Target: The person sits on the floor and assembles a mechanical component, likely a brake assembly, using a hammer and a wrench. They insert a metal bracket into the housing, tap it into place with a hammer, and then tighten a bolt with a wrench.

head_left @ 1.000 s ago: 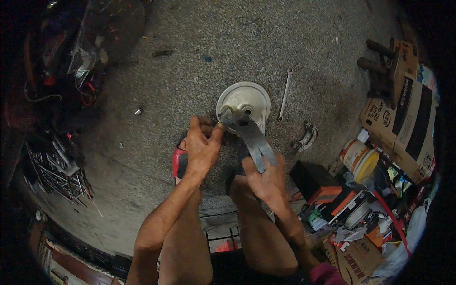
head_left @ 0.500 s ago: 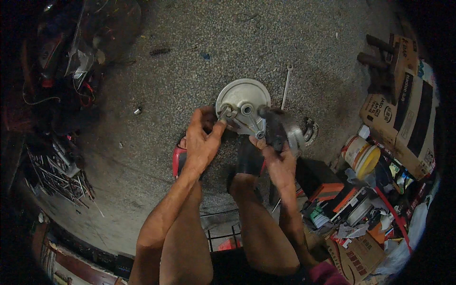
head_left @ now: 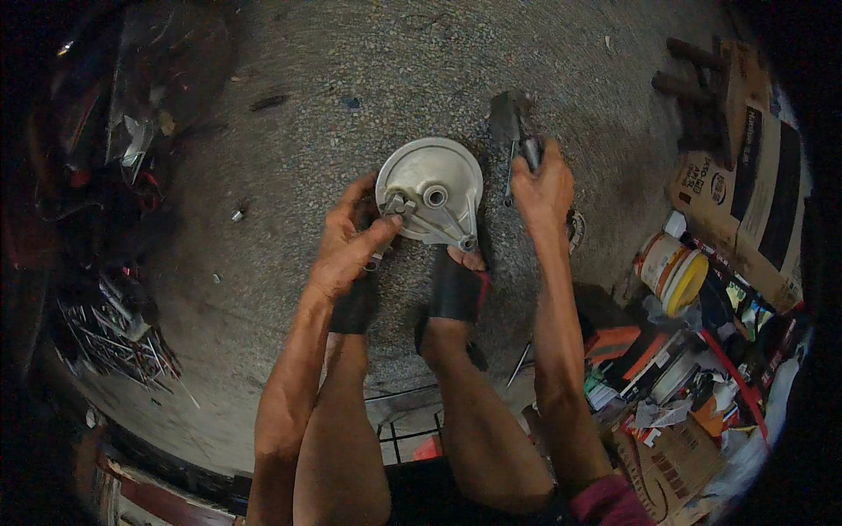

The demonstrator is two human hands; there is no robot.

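Underfoot, speckled grey floor [head_left: 298, 175]; cardboard boxes [head_left: 759, 210] right, metal disc [head_left: 451, 174] central.

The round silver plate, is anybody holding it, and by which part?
Yes. The left hand holds the round silver plate at its left side, thumb near a small metal piece there.

Your right hand [head_left: 544, 188] has swung the dark metal tool [head_left: 507, 118] away from the round metal plate [head_left: 430, 162], forward over the wrench [head_left: 509, 188], partly hiding it.
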